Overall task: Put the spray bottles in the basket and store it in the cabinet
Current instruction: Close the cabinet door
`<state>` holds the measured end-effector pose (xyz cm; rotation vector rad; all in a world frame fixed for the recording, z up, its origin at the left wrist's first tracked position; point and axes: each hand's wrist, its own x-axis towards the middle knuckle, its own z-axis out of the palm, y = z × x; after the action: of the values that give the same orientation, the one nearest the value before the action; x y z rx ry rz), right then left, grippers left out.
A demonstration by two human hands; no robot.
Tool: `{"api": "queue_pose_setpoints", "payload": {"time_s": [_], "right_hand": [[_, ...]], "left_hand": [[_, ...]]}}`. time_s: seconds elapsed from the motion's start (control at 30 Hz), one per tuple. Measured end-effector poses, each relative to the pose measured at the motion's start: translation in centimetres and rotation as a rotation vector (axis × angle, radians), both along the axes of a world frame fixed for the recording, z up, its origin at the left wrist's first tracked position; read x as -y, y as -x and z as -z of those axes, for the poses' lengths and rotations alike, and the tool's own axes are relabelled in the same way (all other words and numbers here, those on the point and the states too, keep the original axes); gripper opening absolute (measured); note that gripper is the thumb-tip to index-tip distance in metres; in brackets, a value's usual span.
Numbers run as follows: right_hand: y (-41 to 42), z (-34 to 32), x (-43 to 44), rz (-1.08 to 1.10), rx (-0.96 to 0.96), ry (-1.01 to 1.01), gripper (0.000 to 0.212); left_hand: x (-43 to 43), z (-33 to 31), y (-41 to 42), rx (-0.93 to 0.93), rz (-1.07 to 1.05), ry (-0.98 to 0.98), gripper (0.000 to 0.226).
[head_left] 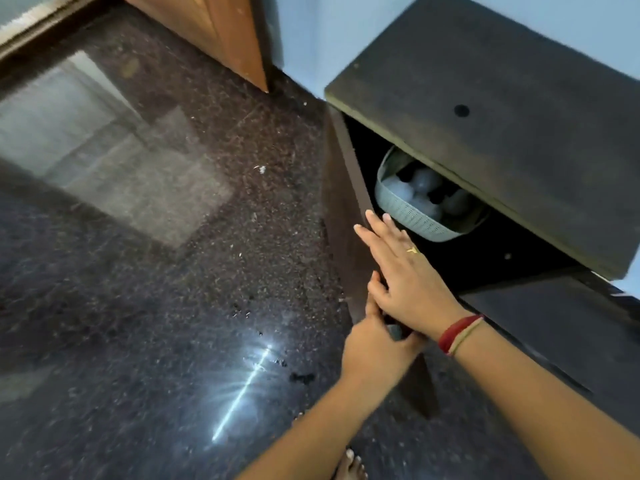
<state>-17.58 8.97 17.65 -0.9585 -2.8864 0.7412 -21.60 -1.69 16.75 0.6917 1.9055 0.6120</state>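
A pale green perforated basket [408,216] sits inside the dark low cabinet [502,109], under its top board. Several whitish spray bottles [427,181] with dark heads stand in the basket, partly hidden by the board. The cabinet door [341,220] stands open at the left of the opening, seen edge-on. My right hand [405,271] lies flat with fingers spread against the door's inner edge. My left hand [377,348] is below it, fingers curled around the door's edge near a small handle.
A dark polished speckled floor [156,306] fills the left, with bright reflections. A brown wooden panel [221,32] stands at the back against a pale blue wall [311,39]. A second, shut cabinet door [561,327] lies at lower right. My bare foot [349,467] shows at the bottom.
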Motion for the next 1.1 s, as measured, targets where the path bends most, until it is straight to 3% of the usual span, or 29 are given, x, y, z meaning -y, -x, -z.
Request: {"api": "queue_pose_setpoints", "payload": {"time_s": [0.1,0.3,0.63,0.73,0.87,0.97,1.1], "right_hand": [[-3.0,-0.4,-1.7,-0.042,0.168,-0.18,0.07],[-5.9,-0.6,-5.0,-0.054,0.324,-0.528,0.067],[-7.2,-0.9,-8.1,0.164,0.395,-0.64,0.069],[-7.0,-0.7,-8.8,0.178,0.357,-0.633,0.066],[-6.8,-0.1,-9.1,0.201,0.288,-0.636,0.069],[-6.8,0.7,-9.2,0.206,0.301,-0.694,0.078],[-6.4,1.1,-9.2,0.232,0.321,-0.72,0.08]], "left_hand": [[-3.2,0.3,-3.1,0.097,-0.057,-0.001,0.103],[-7.1,-0.1,-6.3,0.005,-0.123,-0.062,0.088],[-11.0,1.0,-8.0,-0.014,-0.07,-0.254,0.114],[-12.4,1.5,-7.5,-0.075,-0.025,-0.294,0.108],[-13.3,2.4,-6.7,-0.194,0.103,-0.389,0.084],[-13.3,3.1,-5.2,-0.169,0.33,-0.387,0.087],[-13.3,2.6,-3.3,-0.247,0.422,-0.374,0.087]]}}
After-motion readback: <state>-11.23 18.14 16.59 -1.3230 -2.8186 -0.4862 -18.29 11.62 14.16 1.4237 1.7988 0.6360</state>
